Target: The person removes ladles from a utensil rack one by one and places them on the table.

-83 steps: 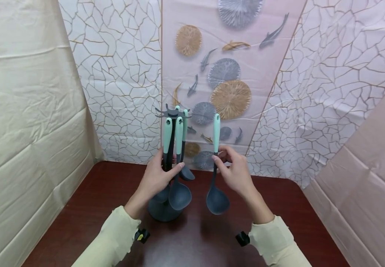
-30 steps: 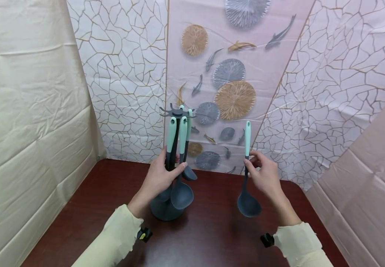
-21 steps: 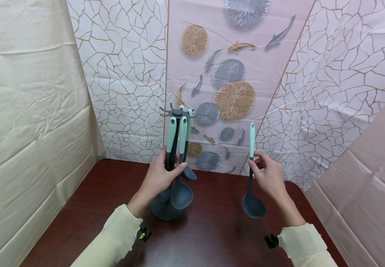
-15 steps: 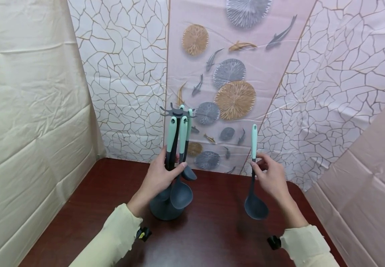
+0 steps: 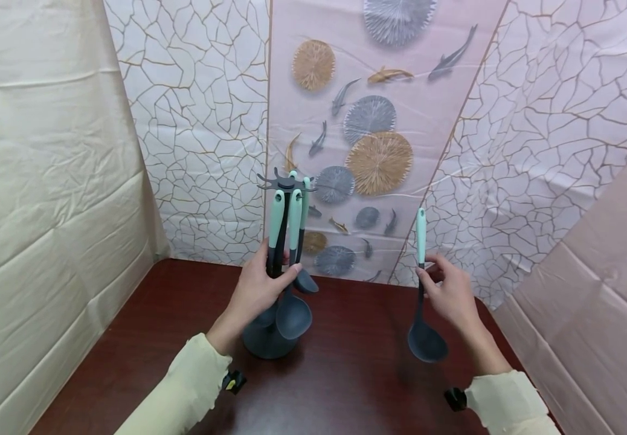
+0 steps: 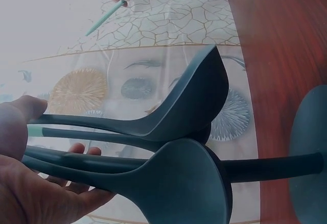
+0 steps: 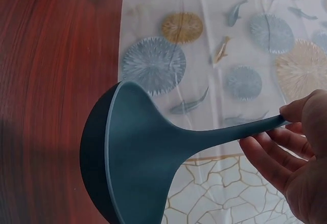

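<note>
A dark ladle (image 5: 427, 341) with a mint-green handle hangs upright over the table's right side. My right hand (image 5: 449, 290) pinches its dark shaft just below the green part, thumb in front. In the right wrist view the wide bowl of the ladle (image 7: 138, 152) faces the camera. To the left stands a dark utensil rack (image 5: 270, 341) with a round base and a hooked top. Several mint-handled utensils hang on it, among them another ladle (image 5: 294, 317). My left hand (image 5: 259, 284) grips the rack's pole, with utensil shafts between thumb and fingers (image 6: 76, 185).
Both hands are over a dark red-brown table (image 5: 340, 374). A patterned cloth (image 5: 199, 151) hangs behind its back edge, and plain cloth walls (image 5: 58, 199) close off the sides.
My right hand has carried the ladle rightward, away from the rack, and slightly lower. The left hand keeps its hold on the rack, which stays in place.
</note>
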Demonstrator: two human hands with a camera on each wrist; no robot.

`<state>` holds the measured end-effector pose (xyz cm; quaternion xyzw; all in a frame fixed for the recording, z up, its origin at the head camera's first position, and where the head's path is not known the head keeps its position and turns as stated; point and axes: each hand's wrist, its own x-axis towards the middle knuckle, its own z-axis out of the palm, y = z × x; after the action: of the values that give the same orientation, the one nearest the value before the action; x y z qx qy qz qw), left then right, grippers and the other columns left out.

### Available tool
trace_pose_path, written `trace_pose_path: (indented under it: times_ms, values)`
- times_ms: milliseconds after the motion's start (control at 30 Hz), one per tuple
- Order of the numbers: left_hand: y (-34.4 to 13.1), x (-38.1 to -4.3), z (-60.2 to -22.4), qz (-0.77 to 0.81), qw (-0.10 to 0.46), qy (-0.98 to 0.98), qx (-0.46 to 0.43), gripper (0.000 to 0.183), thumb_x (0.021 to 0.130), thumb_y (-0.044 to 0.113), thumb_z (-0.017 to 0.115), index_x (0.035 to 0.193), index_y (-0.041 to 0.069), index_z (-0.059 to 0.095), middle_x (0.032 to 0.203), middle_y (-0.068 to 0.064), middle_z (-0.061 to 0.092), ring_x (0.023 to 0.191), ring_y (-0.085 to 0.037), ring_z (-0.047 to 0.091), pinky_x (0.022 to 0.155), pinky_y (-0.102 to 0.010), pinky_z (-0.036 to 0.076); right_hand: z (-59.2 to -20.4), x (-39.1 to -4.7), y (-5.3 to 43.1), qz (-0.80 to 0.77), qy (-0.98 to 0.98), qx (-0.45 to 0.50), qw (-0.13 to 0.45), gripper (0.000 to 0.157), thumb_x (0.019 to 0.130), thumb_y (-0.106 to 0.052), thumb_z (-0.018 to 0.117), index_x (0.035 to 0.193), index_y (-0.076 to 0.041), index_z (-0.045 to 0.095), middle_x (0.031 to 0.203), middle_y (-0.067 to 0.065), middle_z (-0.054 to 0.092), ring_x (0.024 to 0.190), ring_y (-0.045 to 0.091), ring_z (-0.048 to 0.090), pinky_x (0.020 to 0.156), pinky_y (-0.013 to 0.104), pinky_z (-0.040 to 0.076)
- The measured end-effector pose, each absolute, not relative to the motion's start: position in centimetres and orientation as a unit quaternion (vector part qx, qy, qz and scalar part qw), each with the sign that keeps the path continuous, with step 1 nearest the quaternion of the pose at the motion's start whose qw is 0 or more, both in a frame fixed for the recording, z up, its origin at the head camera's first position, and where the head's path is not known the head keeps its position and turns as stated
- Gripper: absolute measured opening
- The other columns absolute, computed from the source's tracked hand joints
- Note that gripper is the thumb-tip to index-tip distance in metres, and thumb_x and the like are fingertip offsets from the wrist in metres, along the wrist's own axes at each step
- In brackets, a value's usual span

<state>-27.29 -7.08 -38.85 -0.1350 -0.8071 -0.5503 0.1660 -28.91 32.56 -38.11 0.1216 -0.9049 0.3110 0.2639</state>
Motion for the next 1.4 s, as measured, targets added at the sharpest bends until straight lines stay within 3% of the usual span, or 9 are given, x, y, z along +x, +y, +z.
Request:
trace_pose_path:
  times_ms: [200, 400, 833, 1100, 1400]
  values:
    - [-7.0, -27.2, -38.8, -0.544, 0.178, -0.808, -0.136, 0.041, 0.098, 0.036, 0.077, 0.124, 0.010, 0.058, 0.101, -0.006, 0.067, 0.086, -0.022, 0.065, 0.075, -0.043, 0.055, -38.4, -28.8, 33.3, 0.295, -0.912, 0.112, 0.263, 0.029, 0.104, -0.013, 0.069, 0.130, -0.001, 0.065, 0.091, 0.017, 0.073, 0.066, 0.021, 0.071, 0.051, 0.027, 0.056]
    - [-6.9, -27.2, -38.8, -0.541, 0.174, -0.812, -0.130, 0.037, 0.099, 0.035, 0.075, 0.123, 0.014, 0.055, 0.110, -0.015, 0.067, 0.095, -0.028, 0.067, 0.082, -0.047, 0.055, -38.9, -28.6, 33.9, 0.295, -0.911, 0.113, 0.266, 0.026, 0.102, -0.010, 0.071, 0.126, 0.001, 0.066, 0.087, 0.016, 0.072, 0.064, 0.021, 0.071, 0.050, 0.027, 0.055]
    - [-6.7, -27.2, -38.9, -0.534, 0.183, -0.815, -0.128, 0.038, 0.099, 0.035, 0.076, 0.123, 0.014, 0.055, 0.108, -0.013, 0.068, 0.092, -0.025, 0.066, 0.080, -0.045, 0.054, -40.4, -28.4, 36.2, 0.269, -0.923, 0.090, 0.260, 0.025, 0.102, -0.009, 0.071, 0.125, 0.000, 0.065, 0.087, 0.016, 0.073, 0.060, 0.017, 0.068, 0.050, 0.027, 0.054]
    - [-6.7, -27.2, -39.3, -0.532, 0.191, -0.815, -0.130, 0.038, 0.098, 0.037, 0.076, 0.122, 0.016, 0.055, 0.102, -0.003, 0.065, 0.089, -0.020, 0.064, 0.079, -0.043, 0.054, -41.8, -28.3, 37.8, 0.264, -0.931, 0.079, 0.241, 0.029, 0.103, -0.012, 0.071, 0.127, 0.002, 0.064, 0.087, 0.015, 0.073, 0.057, 0.019, 0.067, 0.049, 0.028, 0.052]
    - [-6.7, -27.3, -39.1, -0.531, 0.193, -0.815, -0.131, 0.039, 0.098, 0.038, 0.076, 0.122, 0.015, 0.056, 0.106, -0.005, 0.066, 0.093, -0.021, 0.065, 0.084, -0.046, 0.055, -42.6, -28.2, 39.3, 0.260, -0.935, 0.081, 0.226, 0.025, 0.103, -0.011, 0.070, 0.123, 0.002, 0.064, 0.093, 0.019, 0.074, 0.063, 0.016, 0.068, 0.049, 0.024, 0.054]
